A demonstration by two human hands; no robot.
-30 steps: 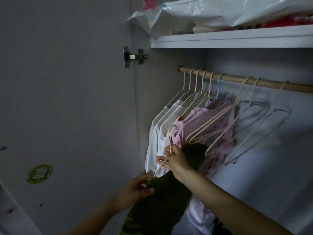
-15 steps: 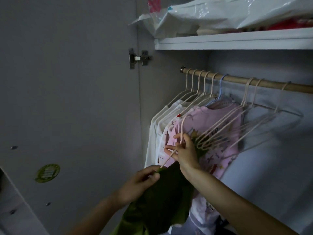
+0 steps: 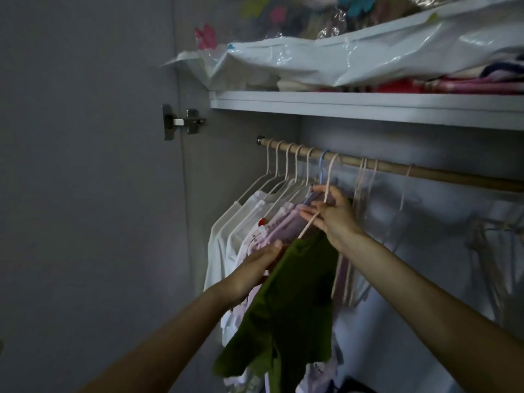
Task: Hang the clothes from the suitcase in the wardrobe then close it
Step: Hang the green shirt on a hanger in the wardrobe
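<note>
- Head view: the right hand (image 3: 336, 215) is raised just under the wooden rail (image 3: 397, 167), its fingers (image 3: 312, 217) pinched round the neck of a pale pink hanger (image 3: 329, 182) whose hook sits at the rail, beside a blue hook.
- The green garment (image 3: 295, 302) hangs from that hanger, its top at the right wrist and its lower part draping down in front of the other clothes.
- The left hand (image 3: 256, 265) is lower and to the left, fingers closed on the garment's upper left edge at the shoulder.
- To the left on the rail hang white shirts (image 3: 226, 231) and pale lilac tops (image 3: 279, 222), packed close together; the green garment touches the lilac ones.
- To the right hang empty hangers (image 3: 365, 199), near the right hand.
- Above, a white shelf (image 3: 368, 104) carries a plastic bag (image 3: 354, 61) and folded fabrics.
- The wardrobe door (image 3: 85, 165) stands open at left, its metal hinge (image 3: 181, 121) showing.
</note>
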